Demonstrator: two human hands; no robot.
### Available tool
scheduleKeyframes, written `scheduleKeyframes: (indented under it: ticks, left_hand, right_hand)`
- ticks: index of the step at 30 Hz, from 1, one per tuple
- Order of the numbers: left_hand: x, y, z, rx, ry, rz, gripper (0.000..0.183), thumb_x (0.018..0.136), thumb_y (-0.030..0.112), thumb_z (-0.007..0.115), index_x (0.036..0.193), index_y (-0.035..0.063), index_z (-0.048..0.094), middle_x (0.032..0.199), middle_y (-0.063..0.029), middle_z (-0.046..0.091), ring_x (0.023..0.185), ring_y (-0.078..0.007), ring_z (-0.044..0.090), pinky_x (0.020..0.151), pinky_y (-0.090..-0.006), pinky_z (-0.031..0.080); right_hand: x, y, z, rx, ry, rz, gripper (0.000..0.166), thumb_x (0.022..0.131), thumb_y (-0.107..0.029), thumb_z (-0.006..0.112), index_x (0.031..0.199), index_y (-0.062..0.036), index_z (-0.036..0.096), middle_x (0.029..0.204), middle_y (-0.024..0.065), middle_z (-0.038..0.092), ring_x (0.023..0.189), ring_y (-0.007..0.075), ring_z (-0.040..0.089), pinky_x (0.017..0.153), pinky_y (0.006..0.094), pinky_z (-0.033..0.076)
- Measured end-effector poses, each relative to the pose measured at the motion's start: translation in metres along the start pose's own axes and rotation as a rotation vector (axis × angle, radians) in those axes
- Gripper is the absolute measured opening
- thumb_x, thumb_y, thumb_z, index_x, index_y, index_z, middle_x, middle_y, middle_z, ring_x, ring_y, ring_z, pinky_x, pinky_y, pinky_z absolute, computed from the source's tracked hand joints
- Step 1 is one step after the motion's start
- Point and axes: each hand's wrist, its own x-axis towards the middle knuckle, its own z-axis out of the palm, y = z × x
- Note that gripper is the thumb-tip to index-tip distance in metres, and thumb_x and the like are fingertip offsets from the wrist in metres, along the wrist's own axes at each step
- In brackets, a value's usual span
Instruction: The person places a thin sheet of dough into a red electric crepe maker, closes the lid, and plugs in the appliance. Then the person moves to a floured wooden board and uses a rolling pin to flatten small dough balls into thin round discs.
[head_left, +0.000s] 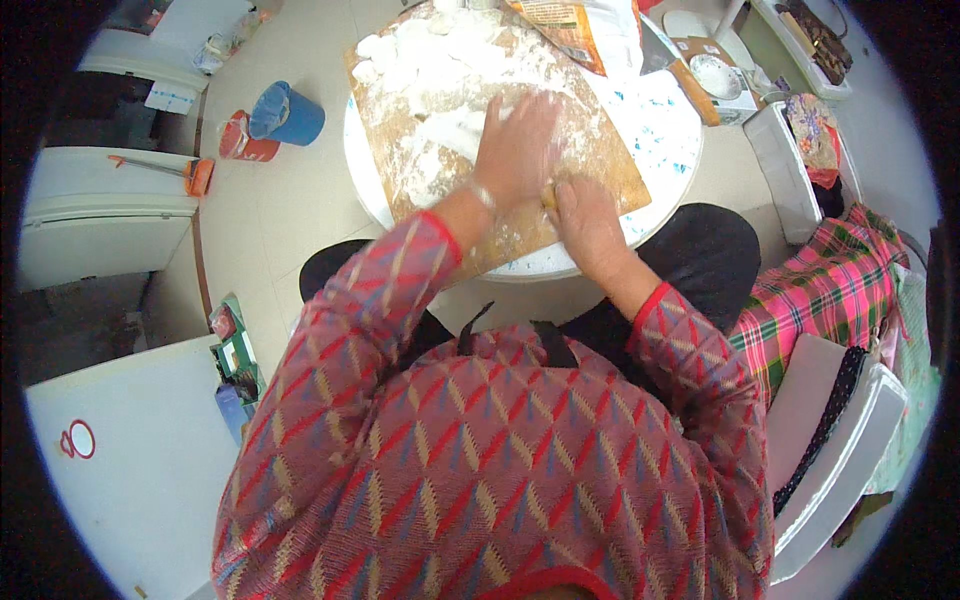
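Observation:
A wooden board (525, 232), heavily dusted with white flour, lies before me on a round white table. My left hand (521, 154) is over the middle of the board, palm down, fingers spread and blurred by motion; what is under the palm is hidden. Close by on its right, my right hand (591, 221) is curled at the board's near right part. A small tan rounded end (550, 196) shows at its fingers; the rest of that thing is hidden. Floury white pieces, probably dough (431, 49), are gathered at the board's far side.
A printed plastic bag (574, 34) stands at the board's far right corner. The round table (664, 142) has a blue-marked white top; a wood-edged blade (691, 91) reaches its right rim. Blue (300, 112) and red (259, 142) buckets stand on the floor left.

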Motion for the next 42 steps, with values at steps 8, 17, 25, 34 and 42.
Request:
scheduleKeyframes:
  ticks: [8,17,25,34,42]
  left_hand:
    - [0.015,0.009,0.021,-0.044,-0.015,0.046,0.055,0.097,0.036,0.057,0.145,0.0104,0.053,0.152,-0.0143,0.05,0.145,-0.0327,0.04,0.119,-0.0632,0.02]
    - [-0.029,-0.073,0.002,0.038,0.014,-0.26,0.057,0.101,0.039,0.051,0.146,0.0029,0.05,0.154,-0.0208,0.046,0.146,-0.0359,0.037,0.119,-0.0589,0.02]
    - [-0.02,-0.104,0.03,-0.045,0.002,-0.413,0.064,0.102,0.047,0.048,0.152,0.006,0.045,0.151,-0.0233,0.049,0.144,-0.0376,0.04,0.119,-0.0579,0.022]
    - [-0.082,-0.091,0.0,-0.042,-0.138,-0.468,0.065,0.102,0.047,0.049,0.152,0.0067,0.044,0.154,-0.0252,0.043,0.146,-0.0397,0.036,0.121,-0.0563,0.019]
    - [0.056,-0.126,0.025,0.114,0.242,-0.514,0.066,0.102,0.046,0.048,0.153,0.0042,0.042,0.156,-0.0253,0.041,0.147,-0.0389,0.035,0.122,-0.0569,0.018]
  right_hand:
    - [0.007,-0.003,-0.001,-0.072,0.081,0.124,0.025,0.082,-0.014,0.074,0.097,-0.0021,0.058,0.094,0.0182,0.059,0.094,0.039,0.059,0.083,0.0517,0.046]
    - [0.012,0.018,0.004,-0.009,-0.182,0.114,0.03,0.087,-0.02,0.071,0.109,-0.0009,0.061,0.097,0.0184,0.062,0.095,0.0394,0.061,0.085,0.0497,0.048]
    - [0.031,0.03,-0.014,-0.105,-0.128,-0.083,0.035,0.086,-0.025,0.073,0.109,-0.0021,0.06,0.098,0.0175,0.059,0.095,0.0379,0.058,0.084,0.0487,0.047]
    - [0.002,0.017,-0.019,0.016,-0.089,-0.163,0.034,0.084,-0.024,0.074,0.108,-0.0045,0.059,0.1,0.017,0.059,0.093,0.0373,0.058,0.082,0.0492,0.046]
    - [0.066,0.065,-0.007,-0.185,-0.126,-0.025,0.031,0.088,-0.028,0.073,0.105,-0.0033,0.065,0.104,0.016,0.064,0.099,0.0349,0.061,0.086,0.0471,0.048]
